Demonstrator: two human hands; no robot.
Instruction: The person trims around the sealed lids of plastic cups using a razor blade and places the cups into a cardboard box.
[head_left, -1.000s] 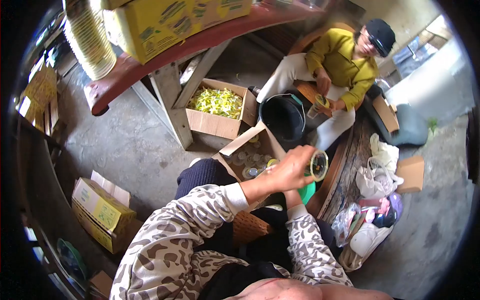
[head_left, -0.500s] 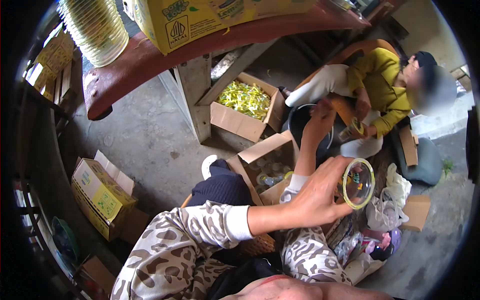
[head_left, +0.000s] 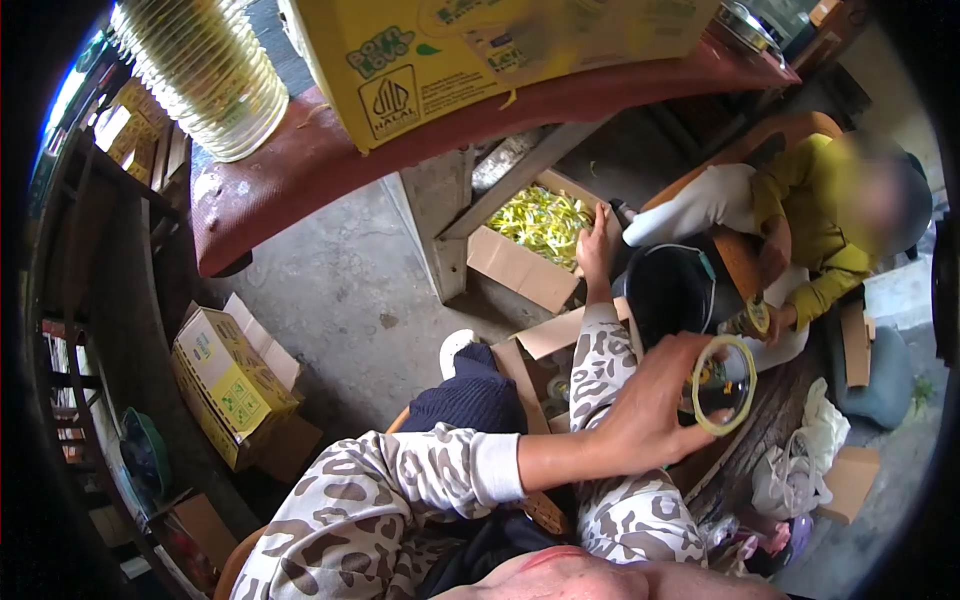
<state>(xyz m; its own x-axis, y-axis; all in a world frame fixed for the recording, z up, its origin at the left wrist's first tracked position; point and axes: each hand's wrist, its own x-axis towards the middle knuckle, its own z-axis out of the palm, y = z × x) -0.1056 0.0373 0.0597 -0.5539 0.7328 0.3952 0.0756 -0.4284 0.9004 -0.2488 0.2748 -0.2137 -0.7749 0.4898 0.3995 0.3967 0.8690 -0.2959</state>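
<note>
My left hand (head_left: 645, 405) is closed round a clear plastic cup (head_left: 724, 385) with a yellow-green rim. The cup is tilted, its mouth turned to the right, and coloured print or bits show through it. My right hand (head_left: 594, 250) is stretched out at the right edge of a cardboard box (head_left: 520, 268), its fingers extended beside a heap of small yellow and white pieces (head_left: 538, 222). I cannot make out anything between those fingers. To the right of that hand stands a black bucket (head_left: 668, 292) with a wire handle.
A person in a yellow top (head_left: 805, 190) sits at right, holding another cup (head_left: 752, 318). A red-edged table (head_left: 330, 160) carries a yellow carton (head_left: 480, 70) and stacked clear cups (head_left: 215, 80). Another carton (head_left: 230, 385) lies at left; an open box (head_left: 535, 385) is near my legs.
My right hand has moved from over the bucket to the box of yellow pieces. The left hand still holds the cup. The whole view has shifted a little.
</note>
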